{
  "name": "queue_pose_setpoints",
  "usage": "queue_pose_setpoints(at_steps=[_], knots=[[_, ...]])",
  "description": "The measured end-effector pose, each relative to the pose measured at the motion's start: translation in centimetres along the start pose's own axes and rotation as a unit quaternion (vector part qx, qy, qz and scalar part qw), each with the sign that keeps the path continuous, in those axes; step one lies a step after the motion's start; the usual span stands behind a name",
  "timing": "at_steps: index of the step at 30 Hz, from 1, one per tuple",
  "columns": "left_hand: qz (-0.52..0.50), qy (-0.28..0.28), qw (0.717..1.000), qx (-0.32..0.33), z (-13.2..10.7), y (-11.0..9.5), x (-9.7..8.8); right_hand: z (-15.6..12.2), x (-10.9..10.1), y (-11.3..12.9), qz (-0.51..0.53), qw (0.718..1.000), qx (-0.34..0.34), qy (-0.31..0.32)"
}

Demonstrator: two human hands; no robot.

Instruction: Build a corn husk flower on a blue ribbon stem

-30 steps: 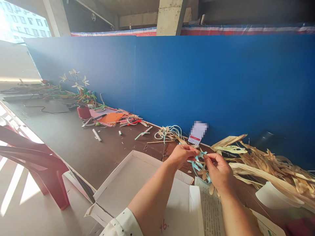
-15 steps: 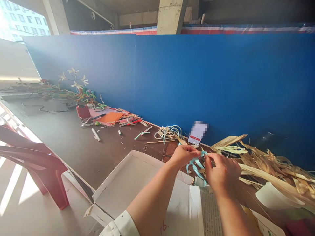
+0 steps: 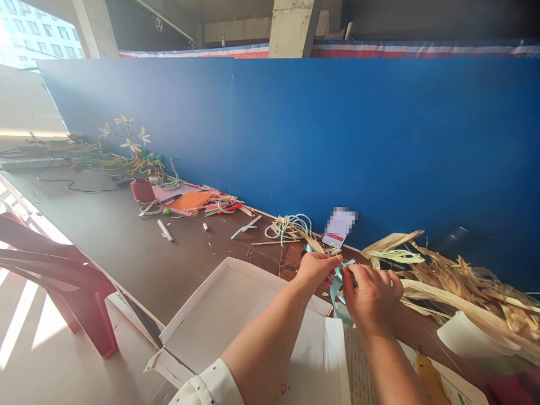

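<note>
My left hand and my right hand meet over the brown table, just beyond a flattened white cardboard box. Both pinch a light blue strip that loops and hangs down between them. The fingers of each hand are closed on the strip. Dried corn husks lie heaped right beside my right hand.
A blue partition runs along the table's far edge. Craft scraps, orange paper, a red cup and husk flowers sit farther left. A white bowl stands at right; red plastic chairs stand at left.
My right hand has shifted left and closer to my left hand. The blue strip's loop has gathered tighter between the fingers.
</note>
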State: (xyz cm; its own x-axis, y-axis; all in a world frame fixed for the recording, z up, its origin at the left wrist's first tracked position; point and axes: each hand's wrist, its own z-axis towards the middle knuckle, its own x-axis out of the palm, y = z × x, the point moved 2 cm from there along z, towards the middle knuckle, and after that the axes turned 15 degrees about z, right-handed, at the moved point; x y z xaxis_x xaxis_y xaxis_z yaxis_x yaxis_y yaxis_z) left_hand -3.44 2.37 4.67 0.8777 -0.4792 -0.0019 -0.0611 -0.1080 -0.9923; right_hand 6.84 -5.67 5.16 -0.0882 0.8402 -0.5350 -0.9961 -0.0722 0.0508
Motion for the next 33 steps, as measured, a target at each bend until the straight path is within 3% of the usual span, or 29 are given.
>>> queue_pose_setpoints(at_steps=[8,16,23,28,33], knots=[[0.004,-0.045,0.999,0.025,0.8,0.8,0.4,-0.1,-0.1,0.3,0.015,1.000,-0.009,-0.002],[-0.006,-0.044,0.991,0.129,2.4,2.3,0.8,-0.4,0.6,-1.1,0.026,0.999,0.023,0.008],[0.017,-0.034,0.978,0.203,1.6,1.5,0.8,-0.7,1.2,-1.6,0.089,0.994,0.032,0.049],[0.015,-0.031,0.976,0.215,1.2,1.1,0.8,-0.6,1.1,-1.7,0.110,0.993,0.041,0.022],[0.035,-0.056,0.973,0.222,1.3,1.3,0.8,0.2,-0.5,-0.6,0.070,0.996,0.047,-0.019]])
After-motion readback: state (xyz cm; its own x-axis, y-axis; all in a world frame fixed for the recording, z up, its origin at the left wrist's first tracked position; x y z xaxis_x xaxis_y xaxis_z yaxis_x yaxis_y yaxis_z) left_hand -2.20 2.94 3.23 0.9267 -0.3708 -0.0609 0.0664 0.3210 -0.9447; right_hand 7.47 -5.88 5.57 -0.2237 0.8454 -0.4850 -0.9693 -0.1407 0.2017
